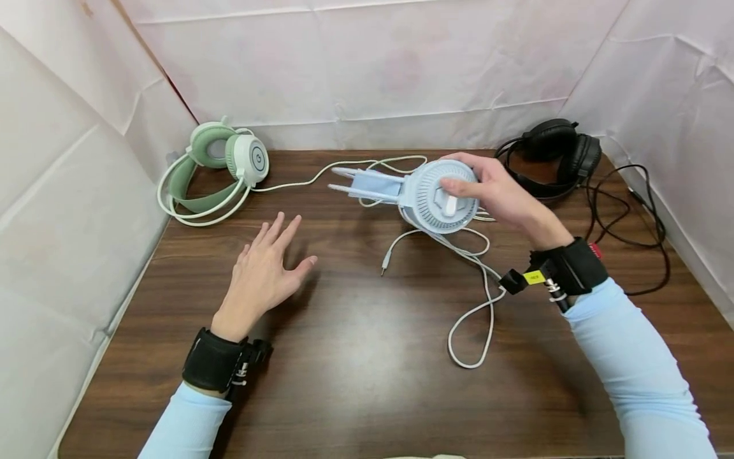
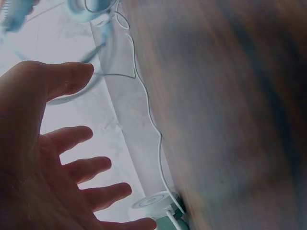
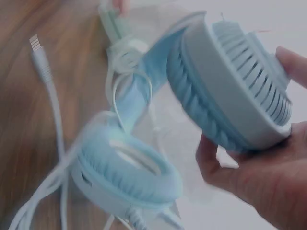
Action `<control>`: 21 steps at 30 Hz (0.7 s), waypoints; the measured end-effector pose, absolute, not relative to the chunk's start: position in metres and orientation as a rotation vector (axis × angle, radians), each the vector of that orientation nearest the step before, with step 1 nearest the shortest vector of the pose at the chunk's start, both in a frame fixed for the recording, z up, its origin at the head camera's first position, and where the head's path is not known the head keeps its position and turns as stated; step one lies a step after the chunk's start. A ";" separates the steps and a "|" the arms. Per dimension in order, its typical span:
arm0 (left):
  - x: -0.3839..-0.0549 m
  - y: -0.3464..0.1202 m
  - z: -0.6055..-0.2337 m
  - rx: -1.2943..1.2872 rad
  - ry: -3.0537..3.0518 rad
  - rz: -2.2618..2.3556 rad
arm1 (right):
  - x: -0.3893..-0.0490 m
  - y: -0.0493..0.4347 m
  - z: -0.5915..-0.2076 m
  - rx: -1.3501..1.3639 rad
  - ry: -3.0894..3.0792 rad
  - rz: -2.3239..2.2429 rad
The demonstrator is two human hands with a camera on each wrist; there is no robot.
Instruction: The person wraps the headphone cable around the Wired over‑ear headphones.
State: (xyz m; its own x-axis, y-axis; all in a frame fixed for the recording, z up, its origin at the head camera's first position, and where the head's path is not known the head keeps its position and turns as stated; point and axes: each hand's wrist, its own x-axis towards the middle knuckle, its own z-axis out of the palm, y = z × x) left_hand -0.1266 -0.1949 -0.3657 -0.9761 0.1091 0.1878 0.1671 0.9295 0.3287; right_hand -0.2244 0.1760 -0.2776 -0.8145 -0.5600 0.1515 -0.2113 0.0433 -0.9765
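Head view: right hand [image 1: 497, 192] grips blue headphones [image 1: 427, 201], seemingly off the table [image 1: 344, 338]; left hand [image 1: 262, 273] outspread.

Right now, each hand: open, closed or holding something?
Left hand: open, holding nothing.
Right hand: holding the light-blue over-ear headphones by one round, ribbed earcup.

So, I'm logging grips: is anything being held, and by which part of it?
The light blue headphones, held by one ear cup in the right hand; the left hand holds nothing.
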 end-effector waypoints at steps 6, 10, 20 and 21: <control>-0.128 -0.193 -0.366 -0.232 -2.908 -0.533 | -0.214 0.195 -0.265 -0.903 1.209 -2.186; -0.130 -0.190 -0.364 -0.247 -2.878 -0.556 | -0.209 0.201 -0.264 -0.878 0.821 -2.275; -0.133 -0.183 -0.364 -0.241 -2.906 -0.643 | -0.180 0.191 -0.260 -0.687 0.400 -2.406; -0.134 -0.183 -0.363 -0.244 -2.892 -0.657 | -0.179 0.190 -0.259 -0.737 0.418 -2.403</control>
State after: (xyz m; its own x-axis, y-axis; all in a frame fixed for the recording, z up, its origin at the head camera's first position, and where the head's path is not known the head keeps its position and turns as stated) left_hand -0.1336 -0.1831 -0.3635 -0.9730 0.1219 0.1961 0.1946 0.8900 0.4124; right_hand -0.1785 0.1901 -0.2588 -0.6762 -0.6140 0.4071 0.4403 -0.7799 -0.4449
